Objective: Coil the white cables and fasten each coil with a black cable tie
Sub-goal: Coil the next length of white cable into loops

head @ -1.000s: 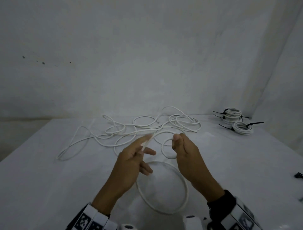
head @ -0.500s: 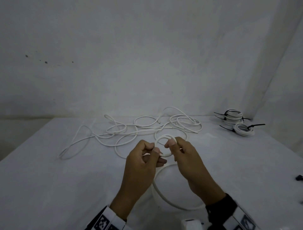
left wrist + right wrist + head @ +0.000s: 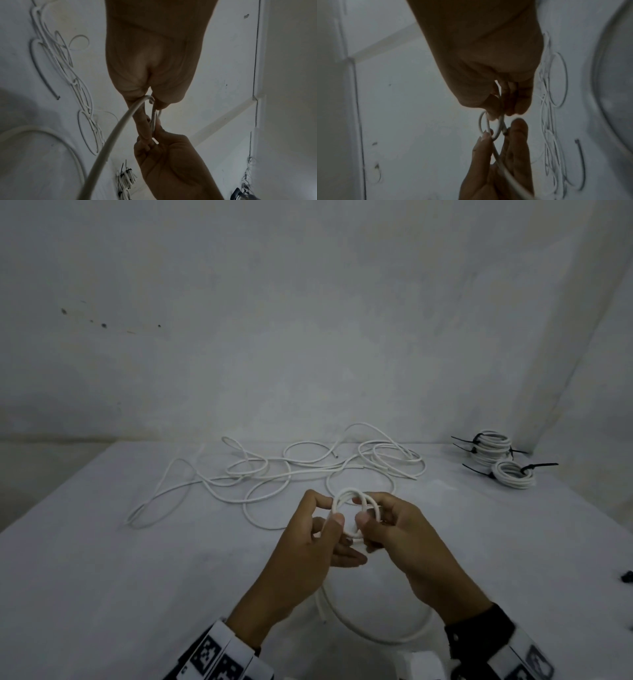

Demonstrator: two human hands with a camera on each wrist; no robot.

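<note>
We pinch a small coil (image 3: 352,513) with both hands: left hand (image 3: 308,546), right hand (image 3: 404,539). Risk: loose cable (image 3: 376,635) snags, loops spring apart.

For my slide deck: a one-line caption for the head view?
Both hands, left and right, wind a small white cable coil above the table.

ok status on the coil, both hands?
Left hand and right hand both pinch small white coil. No tie on it. Loose cable trails on table. Nothing in the way.
</note>
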